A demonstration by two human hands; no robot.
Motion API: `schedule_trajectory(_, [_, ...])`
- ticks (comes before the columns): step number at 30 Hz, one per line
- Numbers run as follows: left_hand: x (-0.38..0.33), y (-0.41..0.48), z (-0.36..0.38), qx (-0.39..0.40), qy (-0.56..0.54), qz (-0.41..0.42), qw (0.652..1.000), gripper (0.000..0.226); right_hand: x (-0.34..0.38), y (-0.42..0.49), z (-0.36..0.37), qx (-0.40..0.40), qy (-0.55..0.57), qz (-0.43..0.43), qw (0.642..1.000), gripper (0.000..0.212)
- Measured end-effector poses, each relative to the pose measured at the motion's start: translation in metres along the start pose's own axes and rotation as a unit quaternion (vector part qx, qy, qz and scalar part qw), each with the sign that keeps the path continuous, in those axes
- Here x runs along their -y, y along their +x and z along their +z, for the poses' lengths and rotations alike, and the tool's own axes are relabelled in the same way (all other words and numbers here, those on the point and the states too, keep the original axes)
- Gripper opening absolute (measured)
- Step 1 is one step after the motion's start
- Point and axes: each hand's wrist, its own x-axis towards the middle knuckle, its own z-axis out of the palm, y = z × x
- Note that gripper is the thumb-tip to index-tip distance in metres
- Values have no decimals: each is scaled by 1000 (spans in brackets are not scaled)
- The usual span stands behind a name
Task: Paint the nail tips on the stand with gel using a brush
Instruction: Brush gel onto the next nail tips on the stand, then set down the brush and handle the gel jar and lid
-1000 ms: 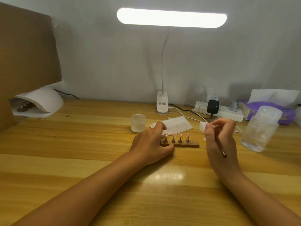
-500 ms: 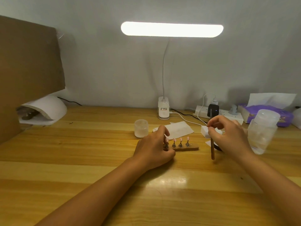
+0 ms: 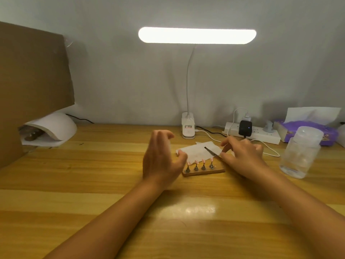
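Observation:
A small wooden stand [image 3: 216, 171] sits mid-table with several pink nail tips [image 3: 196, 161] on metal pegs. My left hand [image 3: 162, 159] hovers just left of the stand, fingers loosely curved and holding nothing. It covers the small gel jar behind it. My right hand [image 3: 242, 156] is just right of the stand and pinches a thin dark brush [image 3: 211, 151]. The brush points up-left, and its tip lies over a white paper sheet [image 3: 194, 153] behind the stand.
A lamp base [image 3: 188, 128] and a cabled power strip [image 3: 261, 135] stand at the back. A clear plastic bottle [image 3: 300, 152] and a purple tissue pack [image 3: 313, 130] are at right. A white curing lamp [image 3: 54, 128] and cardboard [image 3: 31, 81] are at left.
My left hand has let go of the stand and lifted beside it. My right hand moved left and lowered the brush from upright to slanting across the paper.

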Motion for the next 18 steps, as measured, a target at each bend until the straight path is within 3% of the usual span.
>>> schedule_trajectory(3, [23, 10, -2, -23, 26, -123, 992, 58, -13, -5, -20, -77, 0, 36, 996, 12])
schedule_trajectory(7, [39, 13, 6, 123, 66, -257, 956, 75, -34, -20, -36, -16, -128, 101, 986, 31])
schedule_trajectory(9, [42, 12, 11, 172, 91, -261, 946, 69, -42, -25, -36, 35, -163, 116, 979, 48])
schedule_trajectory(11, [44, 14, 12, 170, 74, -257, 948, 61, -45, -29, -34, 94, -171, 121, 973, 64])
schedule_trajectory(13, [42, 13, 10, 150, 28, -253, 955, 57, -45, -32, -32, 117, -174, 123, 970, 68])
schedule_trajectory(18, [19, 8, 1, 47, -40, -110, 992, 58, -36, -39, -32, -6, -121, 102, 987, 58])
